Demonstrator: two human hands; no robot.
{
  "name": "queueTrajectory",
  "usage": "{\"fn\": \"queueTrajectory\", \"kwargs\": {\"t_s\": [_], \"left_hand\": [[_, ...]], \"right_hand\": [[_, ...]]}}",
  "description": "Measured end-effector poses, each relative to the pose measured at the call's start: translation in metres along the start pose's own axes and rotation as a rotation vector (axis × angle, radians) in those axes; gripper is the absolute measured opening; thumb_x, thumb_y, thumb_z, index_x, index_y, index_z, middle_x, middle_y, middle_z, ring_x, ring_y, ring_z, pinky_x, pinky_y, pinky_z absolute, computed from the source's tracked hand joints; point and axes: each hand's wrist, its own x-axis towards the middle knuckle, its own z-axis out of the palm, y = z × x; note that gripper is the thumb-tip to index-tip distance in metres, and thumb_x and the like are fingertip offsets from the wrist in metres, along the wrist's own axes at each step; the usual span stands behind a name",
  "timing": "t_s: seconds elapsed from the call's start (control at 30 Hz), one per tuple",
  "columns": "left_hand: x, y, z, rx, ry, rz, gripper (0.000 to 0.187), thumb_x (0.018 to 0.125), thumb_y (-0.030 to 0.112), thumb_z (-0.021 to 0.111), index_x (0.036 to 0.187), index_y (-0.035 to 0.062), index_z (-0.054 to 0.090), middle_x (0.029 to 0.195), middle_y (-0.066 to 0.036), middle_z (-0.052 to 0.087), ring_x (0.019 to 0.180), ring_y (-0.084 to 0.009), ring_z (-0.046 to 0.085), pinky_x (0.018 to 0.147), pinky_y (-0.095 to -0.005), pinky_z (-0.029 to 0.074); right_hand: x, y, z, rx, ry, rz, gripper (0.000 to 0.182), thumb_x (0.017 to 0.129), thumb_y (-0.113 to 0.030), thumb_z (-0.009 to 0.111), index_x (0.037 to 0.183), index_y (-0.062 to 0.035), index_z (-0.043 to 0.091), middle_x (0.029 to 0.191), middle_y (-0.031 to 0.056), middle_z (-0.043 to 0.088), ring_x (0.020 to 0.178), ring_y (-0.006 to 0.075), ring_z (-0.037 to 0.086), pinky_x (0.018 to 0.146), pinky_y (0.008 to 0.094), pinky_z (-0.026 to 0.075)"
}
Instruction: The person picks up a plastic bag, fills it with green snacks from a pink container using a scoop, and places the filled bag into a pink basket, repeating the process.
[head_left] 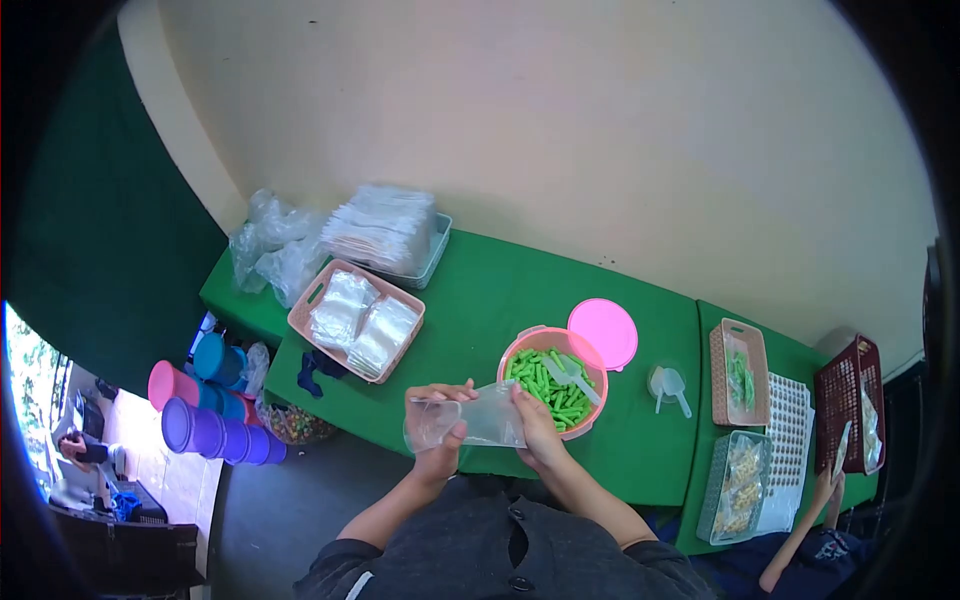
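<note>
2 hands [440, 425] on 1 bag [470, 420], 1 tub [520, 345]

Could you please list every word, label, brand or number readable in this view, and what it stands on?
None can be read.
The clear bag held in both hands shows no print.
The pink tub, its lid and the baskets bear no visible lettering.

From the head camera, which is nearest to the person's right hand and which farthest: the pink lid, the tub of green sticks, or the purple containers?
Measured from the right hand:
1. Tub of green sticks, right beside it on the table.
2. Pink lid, just behind the tub.
3. Purple containers, far left, below the table.
</note>
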Motion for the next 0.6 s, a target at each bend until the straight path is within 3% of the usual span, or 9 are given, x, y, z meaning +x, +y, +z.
{"fn": "queueTrajectory", "kwargs": {"t_s": [0.1, 0.2, 0.27, 0.3, 0.37, 0.4, 0.47, 0.5, 0.6], "left_hand": [[0.001, 0.003, 0.001, -0.133, 0.024, -0.102, 0.048, 0.082, 0.025, 0.071, 0.113, 0.0129, 0.037, 0.103, -0.007, 0.049, 0.1, -0.0221, 0.055, 0.104, -0.0485, 0.038], [0.01, -0.006, -0.014, -0.302, 0.108, -0.133, 0.05, 0.081, 0.021, 0.074, 0.113, 0.0126, 0.037, 0.101, -0.008, 0.051, 0.099, -0.023, 0.056, 0.099, -0.0477, 0.043], [0.02, -0.007, -0.036, -0.316, 0.137, -0.149, 0.056, 0.078, 0.024, 0.076, 0.117, 0.0127, 0.037, 0.104, -0.009, 0.052, 0.101, -0.0239, 0.056, 0.1, -0.0471, 0.042], [0.025, -0.004, -0.047, -0.247, 0.134, -0.096, 0.057, 0.078, 0.024, 0.077, 0.118, 0.012, 0.038, 0.104, -0.009, 0.053, 0.102, -0.0242, 0.056, 0.1, -0.0469, 0.042], [0.033, 0.001, -0.066, -0.177, 0.131, -0.039, 0.058, 0.077, 0.024, 0.077, 0.119, 0.0112, 0.039, 0.105, -0.01, 0.054, 0.102, -0.0244, 0.056, 0.1, -0.0467, 0.042], [0.035, 0.003, -0.074, -0.136, 0.119, -0.039, 0.059, 0.077, 0.024, 0.078, 0.119, 0.0102, 0.039, 0.105, -0.01, 0.055, 0.102, -0.0245, 0.057, 0.1, -0.0467, 0.042], [0.037, 0.004, -0.083, -0.099, 0.108, -0.044, 0.059, 0.076, 0.024, 0.078, 0.119, 0.0091, 0.04, 0.105, -0.011, 0.056, 0.102, -0.0247, 0.058, 0.1, -0.0466, 0.043], [0.036, 0.004, -0.085, -0.039, 0.107, -0.073, 0.059, 0.076, 0.023, 0.078, 0.118, 0.0084, 0.04, 0.105, -0.011, 0.056, 0.1, -0.0246, 0.058, 0.1, -0.0462, 0.043], [0.039, -0.008, -0.083, 0.052, 0.077, -0.125, 0.057, 0.077, 0.019, 0.078, 0.118, 0.0072, 0.04, 0.105, -0.011, 0.057, 0.099, -0.0243, 0.059, 0.099, -0.0447, 0.044]], "right_hand": [[-0.001, -0.006, -0.001, 0.085, 0.0, 0.049, 0.035, 0.103, -0.035, 0.044, 0.098, -0.005, 0.061, 0.082, 0.0021, 0.064, 0.068, 0.0081, 0.059, 0.063, 0.0226, 0.048], [-0.001, -0.004, -0.006, 0.011, 0.039, -0.04, 0.039, 0.103, -0.038, 0.041, 0.099, -0.0042, 0.061, 0.08, 0.0036, 0.063, 0.066, 0.0099, 0.059, 0.061, 0.024, 0.048], [0.002, -0.019, -0.042, -0.227, -0.032, -0.13, 0.04, 0.104, -0.037, 0.039, 0.102, -0.0025, 0.059, 0.073, 0.0038, 0.059, 0.064, 0.0113, 0.057, 0.063, 0.0266, 0.048], [0.005, -0.025, -0.045, -0.497, 0.112, -0.361, 0.034, 0.103, -0.032, 0.044, 0.105, -0.0011, 0.059, 0.075, 0.0062, 0.058, 0.065, 0.0126, 0.056, 0.059, 0.0273, 0.045], [0.009, -0.041, -0.061, -1.165, 0.403, -0.681, 0.028, 0.096, -0.026, 0.057, 0.109, -0.0007, 0.059, 0.083, 0.0108, 0.059, 0.076, 0.02, 0.059, 0.068, 0.0331, 0.044], [0.012, -0.044, -0.075, -1.165, 0.403, -0.682, 0.028, 0.096, -0.026, 0.057, 0.109, -0.0007, 0.059, 0.083, 0.0108, 0.059, 0.076, 0.02, 0.059, 0.068, 0.0331, 0.044], [0.02, -0.042, -0.106, -1.922, 0.571, -0.741, 0.035, 0.085, -0.021, 0.067, 0.113, -0.0009, 0.059, 0.093, 0.0152, 0.061, 0.089, 0.0281, 0.058, 0.08, 0.0418, 0.041], [0.025, -0.039, -0.114, -1.866, 0.517, -0.641, 0.036, 0.082, -0.019, 0.069, 0.113, -0.0017, 0.062, 0.097, 0.0161, 0.062, 0.095, 0.0315, 0.057, 0.087, 0.0461, 0.036], [0.032, -0.039, -0.123, -1.892, 0.458, -0.561, 0.033, 0.08, -0.013, 0.068, 0.111, -0.0029, 0.064, 0.101, 0.016, 0.063, 0.095, 0.0311, 0.058, 0.087, 0.0452, 0.037]]}}
